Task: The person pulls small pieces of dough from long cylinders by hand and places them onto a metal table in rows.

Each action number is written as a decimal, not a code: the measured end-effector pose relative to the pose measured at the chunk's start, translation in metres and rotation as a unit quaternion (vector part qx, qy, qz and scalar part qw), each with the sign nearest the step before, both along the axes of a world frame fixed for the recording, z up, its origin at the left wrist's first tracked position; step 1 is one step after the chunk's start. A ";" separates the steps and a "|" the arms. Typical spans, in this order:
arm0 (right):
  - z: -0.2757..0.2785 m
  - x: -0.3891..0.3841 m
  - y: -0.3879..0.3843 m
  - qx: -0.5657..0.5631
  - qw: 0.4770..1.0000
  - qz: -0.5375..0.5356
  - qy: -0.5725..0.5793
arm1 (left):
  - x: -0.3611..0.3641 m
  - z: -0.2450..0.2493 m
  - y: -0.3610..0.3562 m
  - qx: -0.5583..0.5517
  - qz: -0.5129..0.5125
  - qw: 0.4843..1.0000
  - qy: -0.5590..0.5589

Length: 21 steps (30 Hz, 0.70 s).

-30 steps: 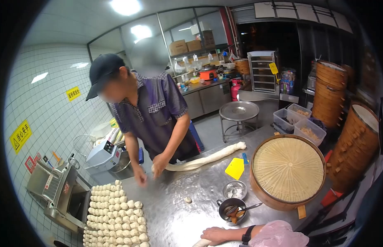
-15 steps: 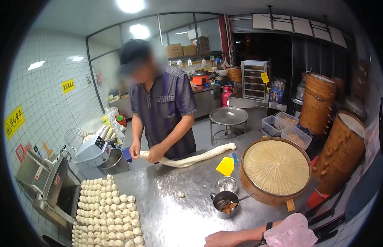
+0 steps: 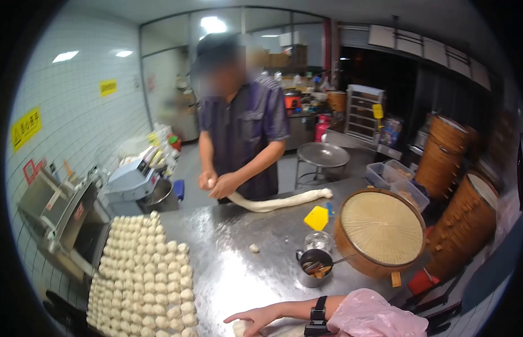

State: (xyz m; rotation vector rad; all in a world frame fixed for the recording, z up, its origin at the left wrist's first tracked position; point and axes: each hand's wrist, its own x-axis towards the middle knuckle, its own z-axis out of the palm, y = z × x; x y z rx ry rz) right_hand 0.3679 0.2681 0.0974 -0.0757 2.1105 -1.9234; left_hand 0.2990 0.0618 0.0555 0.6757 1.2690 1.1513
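Right hand (image 3: 251, 318) lies flat, fingers spread, on a dough lump (image 3: 239, 328) at the near edge of the steel table (image 3: 239, 275); I can't see the left hand. Just beyond, a metal cup (image 3: 313, 271) holds a spoon (image 3: 335, 262) and something brown, beside a lidded bamboo steamer (image 3: 381, 231).

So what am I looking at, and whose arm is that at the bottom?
No machine here: a person wears one camera on the head, so this picture is their own view. The arm is theirs: the right hand, open and spread at a dough lump; the left hand is out of view. Across the steel table a co-worker holds a long dough rope in both hands. On the table: rows of dough pieces, a bamboo steamer, a yellow scraper, a small pot.
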 end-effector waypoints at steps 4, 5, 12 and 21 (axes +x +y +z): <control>0.024 -0.021 -0.021 0.068 0.996 -0.046 -0.044 | -0.012 -0.031 0.004 0.049 0.045 0.994 -0.083; 0.007 -0.027 -0.024 0.101 0.991 -0.074 -0.045 | -0.017 -0.047 0.009 0.080 0.098 0.985 -0.118; 0.030 -0.041 -0.041 0.264 0.948 -0.171 0.055 | 0.001 -0.024 0.037 0.135 0.336 0.930 0.071; 0.013 -0.056 -0.021 0.083 0.994 0.067 -0.032 | -0.020 -0.020 0.015 0.086 0.199 0.969 -0.118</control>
